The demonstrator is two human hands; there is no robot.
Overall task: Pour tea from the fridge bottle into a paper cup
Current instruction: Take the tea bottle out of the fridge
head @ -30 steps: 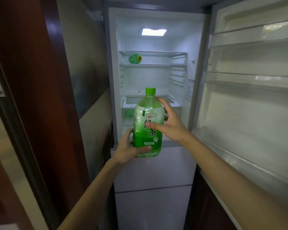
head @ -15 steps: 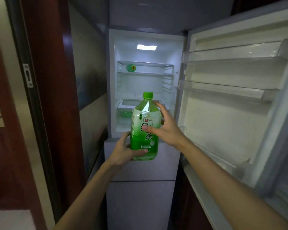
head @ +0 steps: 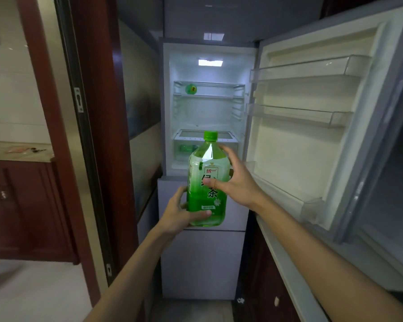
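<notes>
Between the two hands, out in front of the open fridge (head: pixel 209 108), the bottle (head: pixel 207 182) is held upright in the air, with its green cap (head: pixel 210 135) on top and green tea showing through its clear base. The left hand (head: pixel 178 213) cups it from below and to the left. Its thumb lies across the front just above the base, and its fingers curl round the back, mostly out of sight. The right hand (head: pixel 239 185) clasps the bottle higher up from the right, thumb pressed across the label and fingers wrapped round the far side near the shoulder. Both hands are thus clamped on the bottle, the right above the left. Beyond the hands, a small green object (head: pixel 191 88) sits on the upper shelf, and something green (head: pixel 186 148) shows in the drawer just left of the bottle's neck. To the right of the right hand the door (head: pixel 312 140) stands wide open.
</notes>
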